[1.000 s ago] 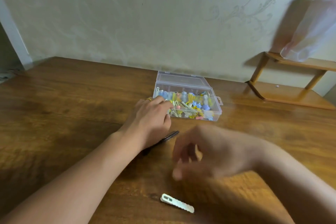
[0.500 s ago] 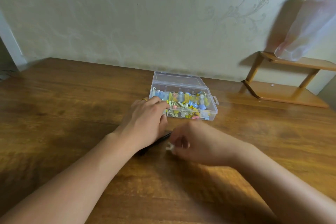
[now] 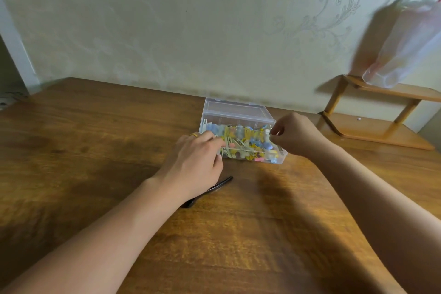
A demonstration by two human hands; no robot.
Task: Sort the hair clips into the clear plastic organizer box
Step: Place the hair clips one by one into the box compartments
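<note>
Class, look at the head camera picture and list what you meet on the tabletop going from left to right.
Black hair clip, partly under the left hand → clear plastic organizer box full of coloured clips → right hand at the box's right end → wooden shelf with a plastic bag above it.

I'm looking into a room of a home: pale wallpaper point(image 3: 310, 7) embossed with scrolling leaves, a dark wooden worktop point(image 3: 95, 150) pushed against it, a small wooden shelf point(image 3: 381, 126) and a thin plastic bag point(image 3: 405, 43) hanging above.
</note>
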